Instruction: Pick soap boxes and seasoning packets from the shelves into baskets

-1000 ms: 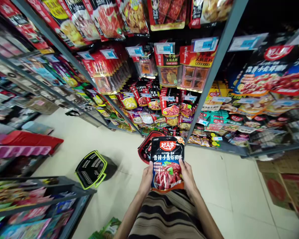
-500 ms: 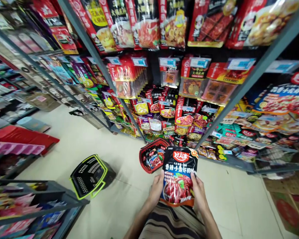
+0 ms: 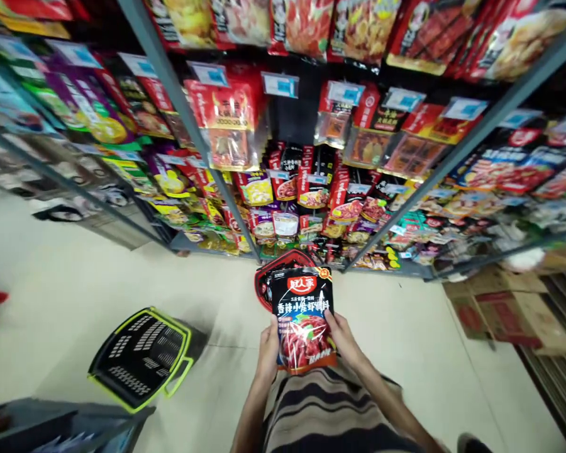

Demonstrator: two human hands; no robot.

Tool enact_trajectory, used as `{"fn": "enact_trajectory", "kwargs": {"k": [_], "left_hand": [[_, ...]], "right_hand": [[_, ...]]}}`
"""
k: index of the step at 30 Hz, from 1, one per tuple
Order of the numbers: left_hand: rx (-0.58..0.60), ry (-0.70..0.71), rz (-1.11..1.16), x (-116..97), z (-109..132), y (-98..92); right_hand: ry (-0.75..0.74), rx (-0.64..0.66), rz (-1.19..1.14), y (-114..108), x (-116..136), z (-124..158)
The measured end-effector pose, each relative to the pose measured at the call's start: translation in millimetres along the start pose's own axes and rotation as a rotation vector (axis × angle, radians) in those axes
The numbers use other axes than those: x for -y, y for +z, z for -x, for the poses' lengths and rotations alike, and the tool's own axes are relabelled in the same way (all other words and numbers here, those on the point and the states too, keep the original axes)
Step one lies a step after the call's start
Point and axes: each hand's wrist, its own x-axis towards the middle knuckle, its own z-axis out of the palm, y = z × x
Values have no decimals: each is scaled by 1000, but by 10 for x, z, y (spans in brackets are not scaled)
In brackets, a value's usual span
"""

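Black-and-green basket [image 3: 141,357] (tipped, seemingly) on floor [image 3: 66,296]; packed shelves [image 3: 283,157]; cardboard boxes [image 3: 504,311].

floor [image 3: 75,283]: pale tiles | shelves [image 3: 226,163]: metal, packed | cardboard boxes [image 3: 504,308]: right, on floor

The packet [image 3: 303,318] between the two hands is black with a red logo at the top, white lettering across the middle, a red food picture below and an orange strip along its bottom edge. Just beyond it a basket [image 3: 283,267] has a red rim, and to the left of the hands another basket [image 3: 141,355] is black with a lime-green rim and handle on a pale cream floor [image 3: 75,289]. Below the hands, the clothing [image 3: 325,409] carries dark brown and beige stripes.
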Motion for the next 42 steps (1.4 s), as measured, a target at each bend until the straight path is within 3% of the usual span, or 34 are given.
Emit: {"fn": "enact_trajectory", "kwargs": {"k": [4,8,16,22,26,31,37,42], "left_hand": [[-3,-61,18,59,-3,-53],[57,-99,30,113,3,47],[162,-175,38,266,11,487],[122,-164,6,363,215,879],[35,-195,-16,455,423,1326],[-59,-212,-108,633,661,2077],[-65,-156,-199,705,914,3114],[-25,-151,-243,771,963,3785]], "right_hand": [[12,6,-26,51,39,44],[24,-52,-16,-44,23,146],[32,-219,12,-497,-3,317],[7,-123,-8,-946,14,323],[-9,-43,-78,-1430,-17,280],[-76,-16,-214,-2173,29,232],[-145,-71,-333,-3084,189,315],[-143,-161,-398,-3675,237,443]]}}
